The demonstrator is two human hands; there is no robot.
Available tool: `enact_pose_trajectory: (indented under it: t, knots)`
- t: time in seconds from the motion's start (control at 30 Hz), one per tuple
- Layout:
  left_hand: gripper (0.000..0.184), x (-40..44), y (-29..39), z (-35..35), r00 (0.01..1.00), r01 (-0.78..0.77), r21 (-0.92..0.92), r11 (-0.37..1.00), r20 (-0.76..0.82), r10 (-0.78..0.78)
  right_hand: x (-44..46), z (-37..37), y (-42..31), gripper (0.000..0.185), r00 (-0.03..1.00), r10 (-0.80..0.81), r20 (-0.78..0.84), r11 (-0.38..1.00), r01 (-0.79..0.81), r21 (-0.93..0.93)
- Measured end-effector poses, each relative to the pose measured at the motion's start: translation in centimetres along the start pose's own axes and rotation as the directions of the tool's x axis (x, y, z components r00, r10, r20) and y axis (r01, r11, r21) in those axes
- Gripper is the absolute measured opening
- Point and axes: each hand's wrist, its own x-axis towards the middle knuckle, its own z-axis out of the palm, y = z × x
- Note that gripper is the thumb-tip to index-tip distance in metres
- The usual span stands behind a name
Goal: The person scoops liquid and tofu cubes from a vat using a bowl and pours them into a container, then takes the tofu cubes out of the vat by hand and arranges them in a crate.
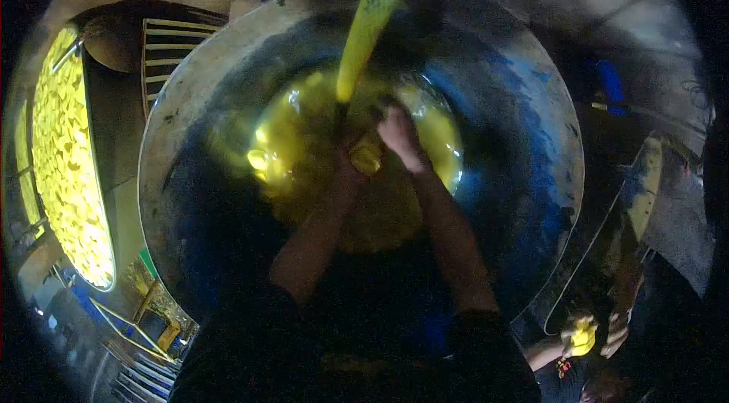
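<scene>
In the middle of the head view, my left hand (pixel 351 164) is closed round a peeled yellow fruit (pixel 367 158), low over a large round basin (pixel 171 107). Just right of it and a little farther away is my right hand (pixel 398 131), its fingers curled. Blur and shadow hide what it grips. Yellowish liquid (pixel 437 137) fills the bottom of the basin, with yellow fruit pieces (pixel 259 159) at its left side. A yellow mesh-covered tube (pixel 372 27) slants down from the top, its lower end just beyond my hands.
On the left stands a big tray (pixel 72 167) heaped with yellow pieces, near a slatted rack (pixel 178 46). At lower right, another person's hand (pixel 573 333) holds a yellow fruit (pixel 583 340) beside a second basin's rim (pixel 645 183). Wooden slats (pixel 144 376) lie at lower left.
</scene>
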Motion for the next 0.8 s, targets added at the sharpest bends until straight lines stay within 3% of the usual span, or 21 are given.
enact_pose_trajectory:
  t: [0.1, 0.23, 0.3, 0.37, 0.43, 0.53, 0.6, 0.63, 0.67, 0.73, 0.77, 0.8]
  knots:
    - [0.051, -0.6, 0.7, -1.4, 0.999, 0.035, -0.055, 0.998, 0.020, -0.034, 5.8, 3.0, 2.3, 0.043, 0.986, 0.006, -0.164, 0.975, -0.042, -0.216]
    - [0.053, -1.5, 1.7, -2.9, 0.998, 0.062, -0.109, 0.992, 0.031, -0.059, 9.9, 6.2, 3.6, 0.043, 0.994, 0.077, -0.078, 0.962, -0.094, -0.255]
    - [0.053, -1.6, 1.8, -3.1, 0.997, 0.068, -0.139, 0.988, 0.039, -0.063, 8.9, 5.6, 3.7, 0.044, 0.999, 0.035, -0.032, 0.994, -0.038, -0.102]
    - [0.054, -1.8, 2.0, -3.3, 0.997, 0.068, -0.173, 0.983, 0.050, -0.060, 6.6, 4.2, 5.0, 0.044, 0.997, 0.014, 0.075, 0.973, -0.031, 0.228]
    - [0.055, -1.9, 2.5, -3.3, 0.996, 0.065, -0.215, 0.974, 0.074, -0.050, 2.6, 0.7, 3.5, 0.045, 0.972, -0.020, 0.233, 0.797, -0.126, 0.591]
    - [0.056, -2.0, 3.4, -2.7, 0.992, 0.055, -0.276, 0.960, 0.127, -0.020, -2.9, -3.7, 1.1, 0.046, 0.929, -0.152, 0.338, 0.611, -0.181, 0.770]
    - [0.056, -1.9, 4.1, -1.6, 0.983, 0.058, -0.318, 0.946, 0.184, 0.002, -5.1, -6.5, -1.5, 0.047, 0.927, -0.162, 0.339, 0.650, -0.159, 0.743]
    - [0.057, -2.2, 4.9, -0.8, 0.975, 0.060, -0.335, 0.940, 0.221, 0.016, -6.4, -9.1, -5.7, 0.043, 0.930, -0.006, 0.368, 0.695, -0.261, 0.670]
    - [0.057, -2.3, 5.4, 0.2, 0.966, 0.069, -0.358, 0.931, 0.258, 0.027, -7.6, -10.5, -7.9, 0.043, 0.938, 0.010, 0.346, 0.698, -0.254, 0.669]
    - [0.058, -2.7, 6.5, 2.2, 0.942, 0.077, -0.379, 0.922, 0.331, 0.057, -9.9, -12.9, -11.0, 0.038, 0.980, -0.135, 0.145, 0.933, 0.076, 0.351]
    - [0.058, -3.1, 6.9, 3.1, 0.920, 0.050, -0.348, 0.936, 0.382, 0.093, -11.1, -14.3, -12.1, 0.042, 0.962, -0.224, 0.154, 0.956, 0.186, 0.228]
    - [0.058, -3.6, 7.4, 3.8, 0.861, -0.119, -0.186, 0.975, 0.470, 0.195, -12.5, -14.6, -12.5, 0.043, 0.963, -0.221, 0.151, 0.934, 0.165, 0.316]
